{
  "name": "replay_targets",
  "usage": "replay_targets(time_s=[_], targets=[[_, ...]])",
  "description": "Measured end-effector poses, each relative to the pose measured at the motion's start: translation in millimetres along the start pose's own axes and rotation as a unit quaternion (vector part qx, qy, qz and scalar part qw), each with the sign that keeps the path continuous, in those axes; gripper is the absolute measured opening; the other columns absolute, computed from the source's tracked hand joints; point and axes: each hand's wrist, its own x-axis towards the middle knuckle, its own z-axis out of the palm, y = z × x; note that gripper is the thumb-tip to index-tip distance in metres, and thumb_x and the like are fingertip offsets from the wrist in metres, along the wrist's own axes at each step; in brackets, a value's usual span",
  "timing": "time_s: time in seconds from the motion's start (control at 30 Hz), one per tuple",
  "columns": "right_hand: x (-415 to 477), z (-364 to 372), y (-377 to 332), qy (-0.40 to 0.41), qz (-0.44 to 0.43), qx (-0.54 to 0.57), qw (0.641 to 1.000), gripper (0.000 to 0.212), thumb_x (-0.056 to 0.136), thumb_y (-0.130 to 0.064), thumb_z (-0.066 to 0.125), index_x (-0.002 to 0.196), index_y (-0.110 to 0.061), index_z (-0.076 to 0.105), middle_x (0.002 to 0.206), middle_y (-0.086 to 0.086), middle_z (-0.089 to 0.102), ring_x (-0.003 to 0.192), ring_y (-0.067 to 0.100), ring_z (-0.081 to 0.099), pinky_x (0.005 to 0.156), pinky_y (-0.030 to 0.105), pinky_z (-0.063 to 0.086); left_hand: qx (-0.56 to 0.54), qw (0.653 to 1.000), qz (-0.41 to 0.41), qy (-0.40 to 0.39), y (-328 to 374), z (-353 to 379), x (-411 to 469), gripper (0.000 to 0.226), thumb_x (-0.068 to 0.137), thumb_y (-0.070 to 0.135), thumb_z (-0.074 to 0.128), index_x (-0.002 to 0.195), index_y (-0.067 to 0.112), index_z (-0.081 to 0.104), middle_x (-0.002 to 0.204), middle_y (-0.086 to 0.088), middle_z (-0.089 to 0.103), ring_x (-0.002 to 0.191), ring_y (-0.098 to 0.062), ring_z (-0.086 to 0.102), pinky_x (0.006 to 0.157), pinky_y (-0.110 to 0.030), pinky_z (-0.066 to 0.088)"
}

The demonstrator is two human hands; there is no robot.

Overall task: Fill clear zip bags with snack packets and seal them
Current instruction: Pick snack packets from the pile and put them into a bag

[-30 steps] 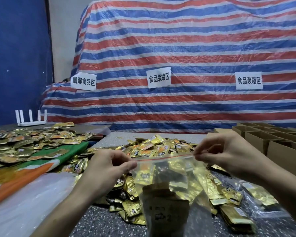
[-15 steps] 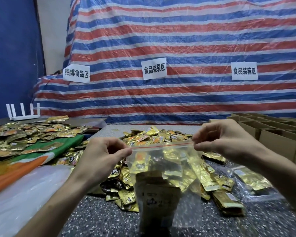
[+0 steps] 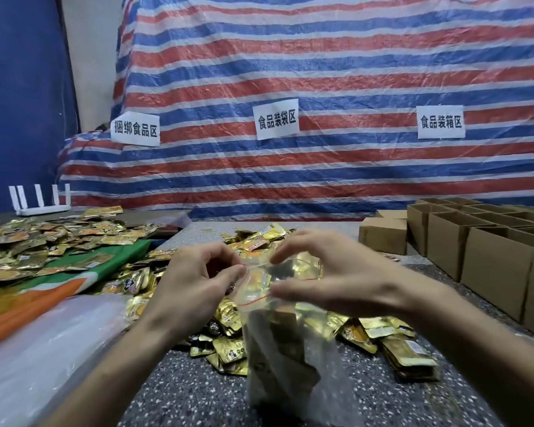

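Observation:
A clear zip bag (image 3: 290,349) with a red zip line hangs in front of me, holding several gold snack packets. My left hand (image 3: 195,282) pinches the left end of the bag's top between thumb and forefinger. My right hand (image 3: 336,278) has its thumb and fingers curled round the top of the bag near the middle, and the top is folded and crumpled between the hands. A heap of gold snack packets (image 3: 259,241) lies on the speckled table (image 3: 182,389) behind and under the bag.
Open cardboard boxes (image 3: 490,251) stand in rows at the right. More gold packets (image 3: 43,241) cover a green and orange cloth at the left, above a stack of clear bags (image 3: 37,349). A white router (image 3: 40,201) sits far left. A striped tarp with paper labels hangs behind.
The hands have come closer together. The bag's top, stretched flat between them before, is now bunched and folded, with the right hand moved in towards the middle of the zip.

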Motion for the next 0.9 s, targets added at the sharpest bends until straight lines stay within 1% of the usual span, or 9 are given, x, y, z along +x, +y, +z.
replay_targets(time_s=[0.13,0.33,0.4,0.47,0.5,0.53,0.67,0.77,0.9], targets=[[10,15,-12,0.017,0.015,-0.027,0.999,0.091,0.07,-0.092,0.037,0.13,-0.026,0.059,0.134,-0.008,0.06,0.108,0.004,0.055,0.077,0.018,0.043,0.004,1.0,-0.005,0.003,1,-2,-2,0.014,0.084,0.007,0.07,0.073,0.015,0.07,0.066,-0.007,0.067,0.057,-0.012,0.057,0.051,-0.021,0.044],[21,2,-21,-0.02,0.015,-0.046,0.999,0.098,0.064,-0.085,0.055,0.137,-0.019,0.054,0.139,-0.001,0.057,0.117,0.014,0.056,0.092,0.032,0.05,0.015,1.0,-0.007,0.0,1,-3,-3,0.015,0.086,0.016,0.073,0.072,0.016,0.07,0.067,-0.006,0.068,0.06,-0.019,0.061,0.055,-0.032,0.047],[25,0,-26,-0.058,0.024,-0.055,0.997,0.091,0.072,-0.077,0.058,0.124,-0.003,0.063,0.128,0.015,0.066,0.11,0.03,0.065,0.091,0.048,0.056,0.012,1.0,-0.013,-0.013,2,-4,-3,0.013,0.087,0.018,0.072,0.074,0.017,0.07,0.068,-0.006,0.069,0.065,-0.025,0.064,0.057,-0.038,0.051],[28,1,-29,-0.075,0.04,-0.034,0.996,0.083,0.079,-0.073,0.057,0.106,0.005,0.069,0.108,0.022,0.072,0.091,0.029,0.071,0.082,0.053,0.059,0.013,0.999,-0.017,-0.024,3,-5,-1,0.012,0.087,0.02,0.073,0.076,0.017,0.07,0.071,-0.005,0.07,0.067,-0.024,0.066,0.058,-0.036,0.052],[28,1,-31,-0.076,0.046,-0.02,0.996,0.078,0.082,-0.071,0.058,0.097,0.005,0.071,0.097,0.022,0.073,0.076,0.024,0.069,0.064,0.057,0.048,0.01,0.999,-0.018,-0.029,4,-6,-1,0.011,0.087,0.02,0.074,0.077,0.016,0.07,0.071,-0.005,0.07,0.068,-0.023,0.066,0.057,-0.033,0.052],[29,0,-32,-0.077,0.049,-0.011,0.996,0.071,0.084,-0.066,0.061,0.09,0.004,0.072,0.089,0.021,0.073,0.068,0.021,0.064,0.06,0.042,0.052,0.008,0.999,-0.019,-0.034,4,-6,-1,0.011,0.087,0.02,0.074,0.077,0.016,0.071,0.072,-0.005,0.07,0.067,-0.022,0.066,0.056,-0.03,0.052],[28,-5,-34,-0.058,0.053,-0.026,0.997,0.013,0.089,-0.023,0.069,0.096,-0.017,0.077,0.092,0.0,0.075,0.081,0.01,0.069,0.074,0.031,0.06,-0.009,0.999,-0.026,-0.047,5,-11,0,0.009,0.086,0.02,0.074,0.078,0.014,0.073,0.075,-0.006,0.072,0.067,-0.018,0.069,0.057,-0.025,0.052],[26,-4,-37,-0.029,0.062,-0.06,0.996,0.019,0.083,-0.013,0.063,0.089,-0.024,0.077,0.086,-0.005,0.073,0.078,0.01,0.067,0.071,0.033,0.061,-0.015,0.999,-0.022,-0.046,7,-11,0,0.011,0.085,0.022,0.074,0.076,0.015,0.073,0.073,-0.004,0.072,0.066,-0.017,0.067,0.056,-0.025,0.052],[28,-2,-36,0.011,0.044,-0.076,0.996,0.01,0.084,-0.024,0.067,0.084,-0.023,0.076,0.081,-0.006,0.072,0.076,0.011,0.067,0.069,0.038,0.06,-0.003,0.999,0.0,-0.039,12,-9,0,0.011,0.086,0.023,0.074,0.076,0.018,0.072,0.072,0.0,0.07,0.064,-0.011,0.064,0.056,-0.023,0.049]])
